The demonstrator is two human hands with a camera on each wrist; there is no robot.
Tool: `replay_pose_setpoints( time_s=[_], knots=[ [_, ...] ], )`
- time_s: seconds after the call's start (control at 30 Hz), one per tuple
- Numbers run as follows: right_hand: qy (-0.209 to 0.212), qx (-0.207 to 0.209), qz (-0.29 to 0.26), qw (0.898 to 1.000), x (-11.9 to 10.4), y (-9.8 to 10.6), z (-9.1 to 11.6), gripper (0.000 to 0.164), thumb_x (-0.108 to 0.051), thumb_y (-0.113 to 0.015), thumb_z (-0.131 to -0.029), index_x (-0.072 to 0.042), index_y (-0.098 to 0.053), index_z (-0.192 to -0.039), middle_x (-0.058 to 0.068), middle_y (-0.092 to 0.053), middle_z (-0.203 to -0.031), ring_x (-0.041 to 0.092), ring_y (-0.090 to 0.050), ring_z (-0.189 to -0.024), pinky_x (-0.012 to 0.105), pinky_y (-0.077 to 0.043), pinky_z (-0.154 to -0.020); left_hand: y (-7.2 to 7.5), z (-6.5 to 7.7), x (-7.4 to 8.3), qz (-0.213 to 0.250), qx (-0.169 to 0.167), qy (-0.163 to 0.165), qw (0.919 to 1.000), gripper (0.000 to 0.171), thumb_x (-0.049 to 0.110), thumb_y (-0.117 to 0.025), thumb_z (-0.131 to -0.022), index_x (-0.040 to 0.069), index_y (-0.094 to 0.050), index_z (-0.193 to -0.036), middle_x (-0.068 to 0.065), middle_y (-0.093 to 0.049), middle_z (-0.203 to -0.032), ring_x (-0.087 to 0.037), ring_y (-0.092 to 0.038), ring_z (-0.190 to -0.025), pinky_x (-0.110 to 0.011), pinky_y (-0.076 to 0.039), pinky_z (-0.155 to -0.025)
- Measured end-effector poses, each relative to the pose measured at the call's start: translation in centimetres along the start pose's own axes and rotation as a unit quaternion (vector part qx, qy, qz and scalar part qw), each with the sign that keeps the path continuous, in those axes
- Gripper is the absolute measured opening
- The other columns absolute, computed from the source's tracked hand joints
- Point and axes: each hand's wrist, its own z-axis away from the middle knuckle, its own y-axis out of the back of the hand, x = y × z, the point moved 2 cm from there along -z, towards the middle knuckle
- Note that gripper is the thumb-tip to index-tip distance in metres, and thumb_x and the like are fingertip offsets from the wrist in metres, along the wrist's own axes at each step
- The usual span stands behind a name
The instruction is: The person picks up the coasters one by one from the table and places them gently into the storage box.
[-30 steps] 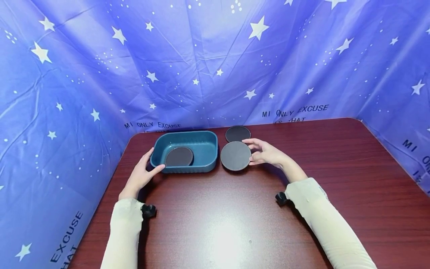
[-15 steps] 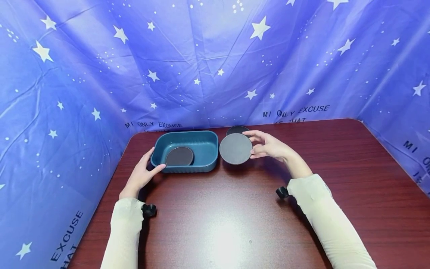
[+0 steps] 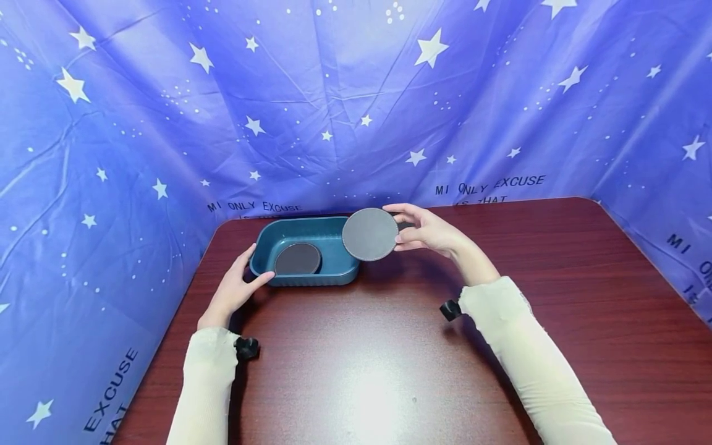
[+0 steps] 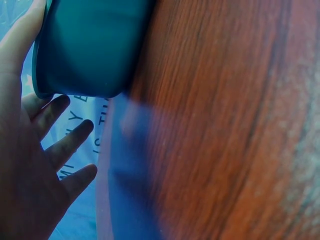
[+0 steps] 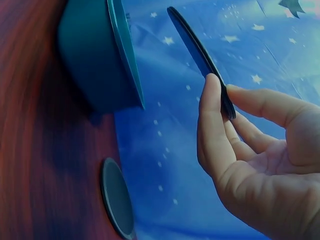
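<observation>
My right hand (image 3: 434, 233) pinches a round dark grey coaster (image 3: 369, 235) with a stitched edge between thumb and fingers. In the head view this coaster overlaps the right end of the teal tub (image 3: 306, 280); the right wrist view shows it edge-on, raised above the tub's rim. Inside the tub, toward the left, lies another dark coaster (image 3: 297, 258). My left hand (image 3: 232, 287) touches the tub's near left corner, thumb at the front rim, the other fingers spread out along the left side. A further coaster (image 5: 117, 199) lies on the table, mostly hidden by my right hand in the head view.
The dark red wooden table (image 3: 334, 346) carries everything, with its back edge just behind the tub. A blue star-printed curtain (image 3: 356, 93) hangs around the back and sides. Each wrist wears a small black device (image 3: 450, 310).
My right hand has raised the held coaster and moved it left over the tub's right end, now covering most of the table coaster. The left hand and tub have stayed put.
</observation>
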Motion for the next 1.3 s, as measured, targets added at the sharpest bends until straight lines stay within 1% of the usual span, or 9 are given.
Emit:
replay_pose_setpoints(
  time_s=[0.1,0.2,0.47,0.67,0.87,1.0,1.17,1.27,1.3],
  knots=[
    [0.002,0.001,-0.013,1.000,0.3,-1.2,-0.9,0.071,0.012,-0.054,-0.090,-0.005,-0.031,-0.154,0.019,-0.049,-0.134,0.014,-0.068,-0.086,0.037,-0.061,-0.085,-0.1,-0.1,0.0,0.002,-0.002,0.001,1.0000,0.094,0.053,-0.069,-0.089,0.022,-0.017,-0.161,-0.012,-0.025,-0.165,-0.039,-0.033,-0.147,-0.064,-0.026,-0.118],
    [0.004,0.007,-0.034,0.999,0.6,-2.5,-1.9,0.070,0.014,-0.054,-0.090,-0.003,-0.031,-0.154,0.017,-0.051,-0.130,0.014,-0.068,-0.084,0.033,-0.062,-0.081,-0.1,-0.2,0.1,0.002,-0.003,0.003,1.0000,0.094,0.054,-0.069,-0.089,0.022,-0.017,-0.161,-0.011,-0.025,-0.165,-0.039,-0.033,-0.147,-0.064,-0.026,-0.118],
    [0.002,0.036,-0.094,0.995,1.5,-6.1,-4.7,0.071,0.019,-0.054,-0.089,-0.003,-0.034,-0.153,0.009,-0.056,-0.119,0.012,-0.068,-0.081,0.029,-0.062,-0.077,-0.1,-0.3,0.2,0.003,0.001,-0.004,1.0000,0.094,0.052,-0.069,-0.089,0.018,-0.019,-0.161,-0.012,-0.026,-0.165,-0.040,-0.033,-0.147,-0.063,-0.026,-0.119],
    [-0.017,0.066,-0.118,0.991,1.9,-8.7,-6.7,0.069,0.020,-0.054,-0.088,-0.006,-0.039,-0.151,0.013,-0.056,-0.123,0.012,-0.069,-0.079,0.028,-0.062,-0.075,0.0,-0.3,0.2,-0.002,0.003,-0.005,1.0000,0.094,0.051,-0.069,-0.089,0.018,-0.019,-0.161,-0.013,-0.026,-0.165,-0.040,-0.033,-0.147,-0.064,-0.026,-0.118],
    [-0.038,0.086,-0.117,0.989,2.2,-11.0,-8.6,0.069,0.020,-0.055,-0.088,-0.005,-0.040,-0.150,0.020,-0.055,-0.129,0.013,-0.067,-0.079,0.032,-0.062,-0.078,0.1,-0.3,0.1,-0.001,0.003,-0.003,1.0000,0.093,0.052,-0.069,-0.089,0.019,-0.019,-0.161,-0.013,-0.026,-0.165,-0.040,-0.032,-0.148,-0.064,-0.026,-0.118],
    [-0.054,0.094,-0.104,0.989,2.6,-12.2,-9.9,0.068,0.020,-0.057,-0.087,-0.006,-0.042,-0.149,0.020,-0.056,-0.128,0.014,-0.067,-0.078,0.035,-0.062,-0.081,0.2,-0.1,0.1,0.001,-0.001,0.003,1.0000,0.093,0.053,-0.069,-0.089,0.022,-0.017,-0.161,-0.012,-0.024,-0.165,-0.040,-0.030,-0.148,-0.065,-0.025,-0.118],
    [-0.076,0.097,-0.086,0.989,3.1,-13.4,-11.2,0.067,0.020,-0.058,-0.087,-0.006,-0.044,-0.147,0.021,-0.055,-0.130,0.015,-0.065,-0.077,0.038,-0.061,-0.083,0.1,0.1,0.2,0.002,-0.005,0.009,0.9999,0.093,0.054,-0.068,-0.089,0.025,-0.016,-0.161,-0.012,-0.023,-0.166,-0.040,-0.028,-0.150,-0.066,-0.024,-0.118],
    [-0.089,0.098,-0.084,0.988,3.4,-13.8,-11.7,0.067,0.021,-0.057,-0.087,-0.005,-0.044,-0.147,0.022,-0.054,-0.133,0.021,-0.066,-0.083,0.040,-0.060,-0.087,0.0,0.1,0.2,0.003,-0.004,0.006,1.0000,0.093,0.053,-0.068,-0.090,0.025,-0.017,-0.161,-0.012,-0.023,-0.166,-0.039,-0.028,-0.150,-0.065,-0.024,-0.119],
    [-0.094,0.099,-0.083,0.987,3.5,-13.9,-11.8,0.066,0.021,-0.057,-0.087,-0.004,-0.043,-0.146,0.023,-0.054,-0.135,0.024,-0.068,-0.088,0.041,-0.060,-0.088,0.0,0.1,0.2,0.003,-0.004,0.006,1.0000,0.092,0.053,-0.068,-0.090,0.026,-0.017,-0.161,-0.012,-0.023,-0.166,-0.039,-0.028,-0.150,-0.065,-0.024,-0.119]
  ],
)
